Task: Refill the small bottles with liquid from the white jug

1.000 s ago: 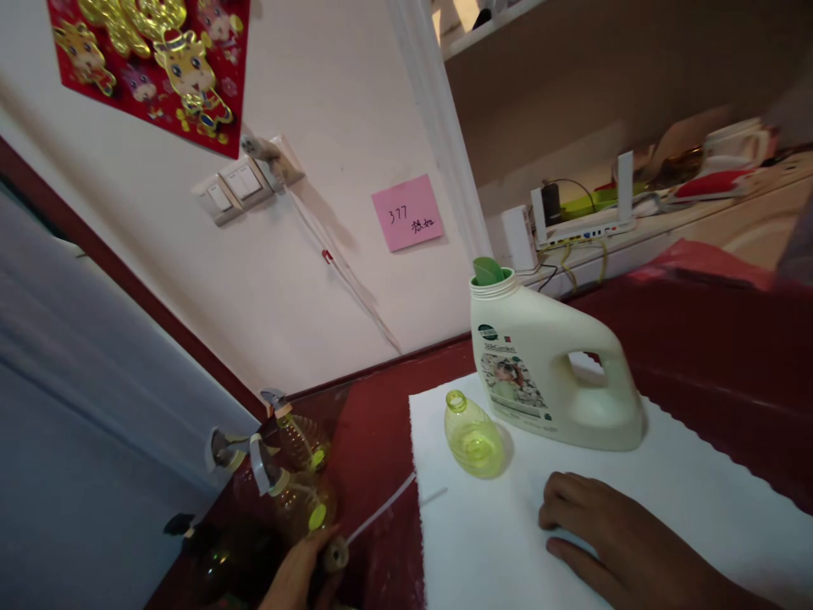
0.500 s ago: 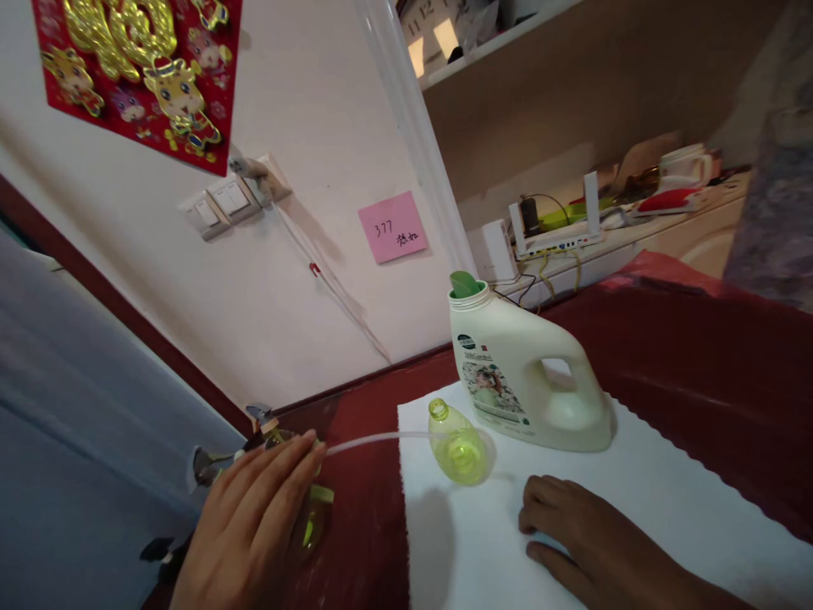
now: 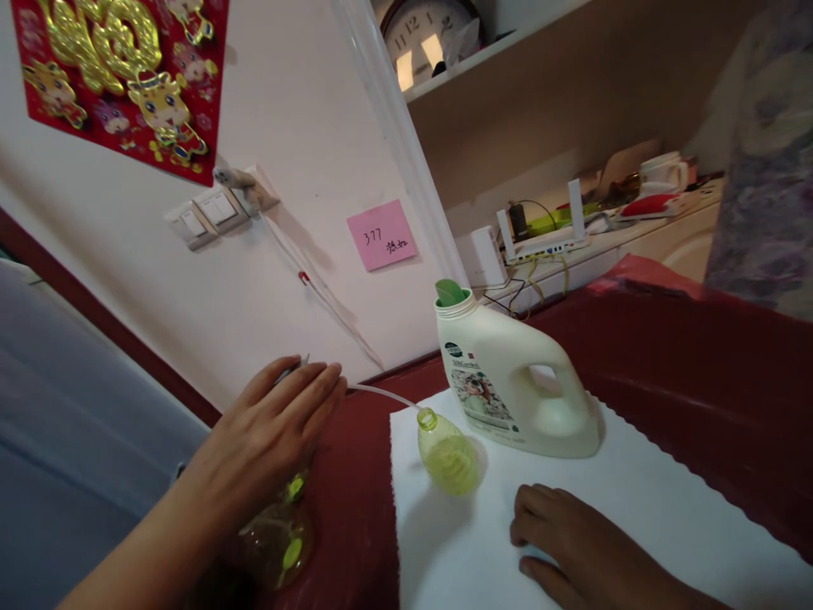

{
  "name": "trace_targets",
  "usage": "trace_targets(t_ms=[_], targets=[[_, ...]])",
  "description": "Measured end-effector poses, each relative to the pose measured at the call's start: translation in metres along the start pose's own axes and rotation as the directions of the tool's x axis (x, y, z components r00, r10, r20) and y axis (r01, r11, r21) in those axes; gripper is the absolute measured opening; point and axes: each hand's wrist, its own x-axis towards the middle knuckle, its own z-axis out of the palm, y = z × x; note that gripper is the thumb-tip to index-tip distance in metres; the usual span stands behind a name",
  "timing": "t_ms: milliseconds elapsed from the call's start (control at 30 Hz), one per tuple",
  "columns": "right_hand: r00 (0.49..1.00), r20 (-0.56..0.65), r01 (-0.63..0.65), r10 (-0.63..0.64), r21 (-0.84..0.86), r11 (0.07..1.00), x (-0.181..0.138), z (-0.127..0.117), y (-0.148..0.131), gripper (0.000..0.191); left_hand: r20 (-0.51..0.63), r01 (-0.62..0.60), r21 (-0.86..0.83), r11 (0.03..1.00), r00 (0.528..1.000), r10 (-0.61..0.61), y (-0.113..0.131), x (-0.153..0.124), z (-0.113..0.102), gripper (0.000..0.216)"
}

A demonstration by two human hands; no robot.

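The left grip (image 3: 273, 419) is showing slim, tapering fingers (image 3: 318, 394) and a broad, smooth back; behind it, a bare forearm (image 3: 146, 538) is thickening gradually. The right grip (image 3: 568, 538) is showing rounded knuckles (image 3: 533, 496) and a thumb (image 3: 547, 579), its bare wrist (image 3: 657, 585) lying behind it.

The small bottle (image 3: 448, 462) is translucent yellow-green, the jug (image 3: 499, 343) pale green, the sheet (image 3: 479, 559) white, the surface (image 3: 352, 483) dark red.

The left hand (image 3: 270, 424) hides one end of the tube (image 3: 386, 393); the top edge crops the clock (image 3: 427, 34).
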Motion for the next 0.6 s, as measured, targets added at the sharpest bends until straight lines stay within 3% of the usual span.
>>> trace_targets(t_ms=[200,333,467,600], targets=[[0.998,-0.054,0.016,-0.016,0.013,1.0,-0.004,0.005,0.004,0.02,0.001,-0.094,-0.018,0.995,0.996,0.094,-0.006,0.018,0.0,0.033],[0.968,-0.25,0.032,-0.012,0.078,0.996,-0.001,0.001,0.0,0.025,0.004,-0.164,-0.043,0.986,0.986,0.164,-0.002,0.029,0.006,0.031],[0.886,-0.462,0.083,0.04,0.244,0.966,0.026,-0.02,-0.017,0.035,0.03,-0.238,-0.062,0.969,0.97,0.24,0.007,0.046,0.01,0.025],[0.855,-0.518,0.138,0.032,0.287,0.948,0.07,-0.026,-0.029,0.06,0.012,-0.278,-0.125,0.952,0.959,0.282,0.025,0.064,0.016,0.02]])
